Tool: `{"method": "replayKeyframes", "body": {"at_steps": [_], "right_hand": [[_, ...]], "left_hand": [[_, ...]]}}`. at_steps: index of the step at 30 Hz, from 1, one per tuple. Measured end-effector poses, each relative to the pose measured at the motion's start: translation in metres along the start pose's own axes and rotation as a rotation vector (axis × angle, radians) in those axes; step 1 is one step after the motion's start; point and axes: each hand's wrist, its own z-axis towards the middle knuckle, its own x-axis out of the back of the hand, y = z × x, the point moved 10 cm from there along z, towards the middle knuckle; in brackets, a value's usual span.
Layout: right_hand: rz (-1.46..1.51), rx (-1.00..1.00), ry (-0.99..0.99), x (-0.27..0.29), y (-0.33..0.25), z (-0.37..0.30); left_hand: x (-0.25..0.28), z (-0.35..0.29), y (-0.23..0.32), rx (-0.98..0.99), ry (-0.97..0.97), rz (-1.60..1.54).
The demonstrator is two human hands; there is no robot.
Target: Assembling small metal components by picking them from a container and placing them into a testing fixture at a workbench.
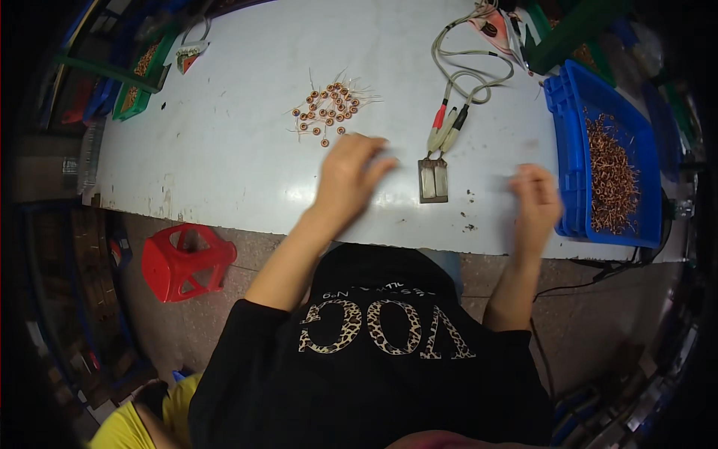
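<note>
My left hand [350, 170] is over the white table, just below a loose group of small ring-shaped copper coils [323, 113] with thin wire leads. Its thumb stands apart from the fingers, and nothing shows between them. My right hand [537, 198], smeared by motion, is near the table's front edge, left of the blue bin; its fingers are too blurred to read. Between the hands lies a small dark plate with two metal strips [434, 181]. Test clips [445, 132], one red and one black, grip its far end.
The blue bin [572, 150] at right holds a heap of copper coils [613, 176]. Grey cables [479, 54] loop from the clips to the back. A green tray [134, 101] with copper parts stands far left. A red stool [187, 262] is below the table's edge.
</note>
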Motion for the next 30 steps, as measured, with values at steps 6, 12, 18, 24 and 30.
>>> {"method": "replayKeyframes", "body": {"at_steps": [6,12,18,24,30], "right_hand": [[0.69,0.177,0.215,0.085,-0.032,0.05],[0.314,-0.075,-0.16,-0.03,0.007,0.008],[0.343,-0.2,-0.544,-0.118,0.004,-0.03],[0.257,-0.142,-0.623,-0.146,0.001,-0.04],[0.122,0.063,-0.639,-0.15,-0.014,-0.041]], "left_hand": [[0.023,0.005,-0.05,0.138,-0.079,0.38],[0.021,0.009,-0.045,0.214,-0.15,0.275],[0.017,-0.011,-0.07,0.571,-0.035,-0.404],[-0.003,-0.019,-0.064,0.606,0.006,-0.921],[-0.039,-0.02,-0.038,0.602,-0.117,-1.243]]}}
